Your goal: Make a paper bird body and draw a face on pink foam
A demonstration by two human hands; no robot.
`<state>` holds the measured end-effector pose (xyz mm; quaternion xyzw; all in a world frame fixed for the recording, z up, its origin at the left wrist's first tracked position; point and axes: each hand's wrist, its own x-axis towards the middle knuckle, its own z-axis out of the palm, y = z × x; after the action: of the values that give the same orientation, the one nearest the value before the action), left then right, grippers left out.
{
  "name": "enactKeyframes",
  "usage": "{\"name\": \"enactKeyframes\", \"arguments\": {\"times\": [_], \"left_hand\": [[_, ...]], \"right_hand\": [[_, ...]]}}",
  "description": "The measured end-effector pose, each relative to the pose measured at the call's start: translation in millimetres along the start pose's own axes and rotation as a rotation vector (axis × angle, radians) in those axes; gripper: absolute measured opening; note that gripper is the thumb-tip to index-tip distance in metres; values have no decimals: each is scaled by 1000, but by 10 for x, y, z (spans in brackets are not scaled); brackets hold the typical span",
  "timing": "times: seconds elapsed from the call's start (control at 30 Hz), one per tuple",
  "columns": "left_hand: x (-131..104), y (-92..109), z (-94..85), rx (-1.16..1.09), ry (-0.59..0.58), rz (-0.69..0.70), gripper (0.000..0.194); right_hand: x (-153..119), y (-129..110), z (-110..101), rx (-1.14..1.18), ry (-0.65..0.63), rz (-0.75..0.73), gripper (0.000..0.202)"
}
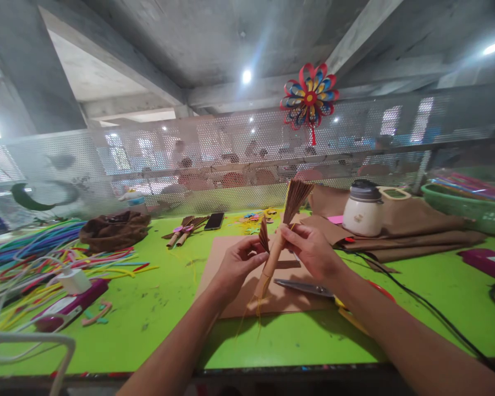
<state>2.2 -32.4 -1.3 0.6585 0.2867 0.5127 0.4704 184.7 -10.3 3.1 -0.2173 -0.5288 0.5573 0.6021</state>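
My right hand point(313, 247) pinches the upper part of a tan paper tube point(272, 258), which leans with its top away from me. A pleated brown paper fan point(297, 199) spreads from that top end. In my left hand point(241, 264), thumb and fingers close on a smaller folded brown paper piece point(264, 234), held against the tube's left side. Thin yellow strands hang at the tube's lower end. Beneath both hands lies a brown cardboard sheet point(218, 264). Scissors point(303, 286) with yellow and red handles rest partly under my right forearm.
Two similar paper pieces point(185, 231) and a phone point(214, 221) lie behind on the green table point(157, 330). Right: a white jar point(363, 212), brown paper sheets point(421, 225), a green basket point(474, 212) and a black cable. Left: coloured strips point(28, 245), a brown cloth bag point(113, 231), a purple power strip point(72, 308).
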Motion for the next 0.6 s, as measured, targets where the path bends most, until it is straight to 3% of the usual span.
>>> {"name": "enactKeyframes", "arguments": {"times": [0.17, 0.3, 0.6], "left_hand": [[-14, 24, -43, -57, 11, -47, 37], [-7, 20, -72, -74, 16, -127, 31], [-53, 32, 47, 27, -165, -322, 24]], "right_hand": [[31, 29, -42, -33, 19, -14, 29], [60, 56, -85, -81, 34, -11, 32], [54, 68, -78, -186, 39, -4, 33]]}}
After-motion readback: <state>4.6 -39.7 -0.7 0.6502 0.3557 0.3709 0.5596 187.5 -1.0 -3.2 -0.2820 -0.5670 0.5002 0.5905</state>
